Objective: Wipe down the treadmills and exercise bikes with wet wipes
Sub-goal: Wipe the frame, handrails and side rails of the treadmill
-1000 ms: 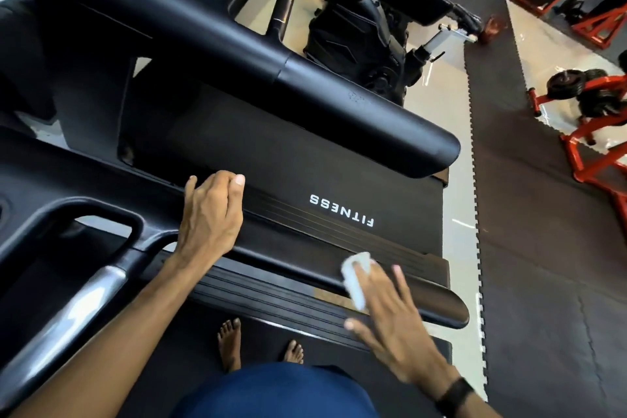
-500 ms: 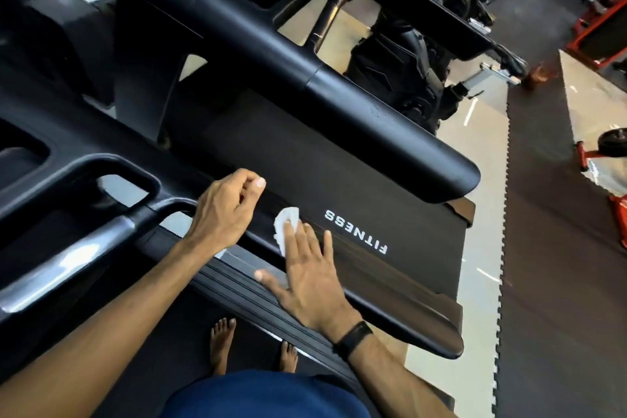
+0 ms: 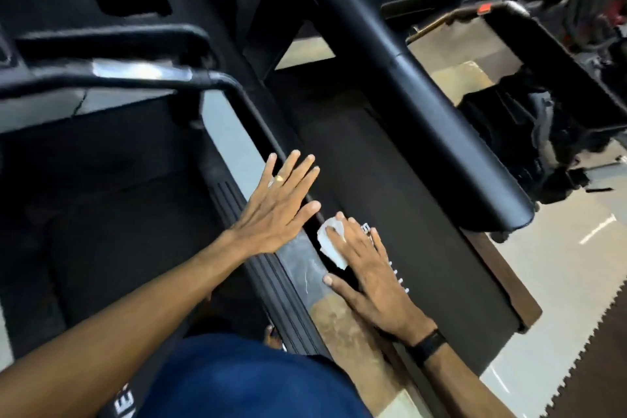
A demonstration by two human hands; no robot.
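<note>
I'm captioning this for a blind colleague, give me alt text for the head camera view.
A right hand presses a white wet wipe flat against a black treadmill's side rail, beside the belt. The left hand, wearing a ring, rests open on the rail just ahead.

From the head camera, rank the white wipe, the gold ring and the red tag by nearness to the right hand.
1. White wipe: under the right hand's fingers.
2. Gold ring: on the left hand, just left.
3. Red tag: far top right.
</note>
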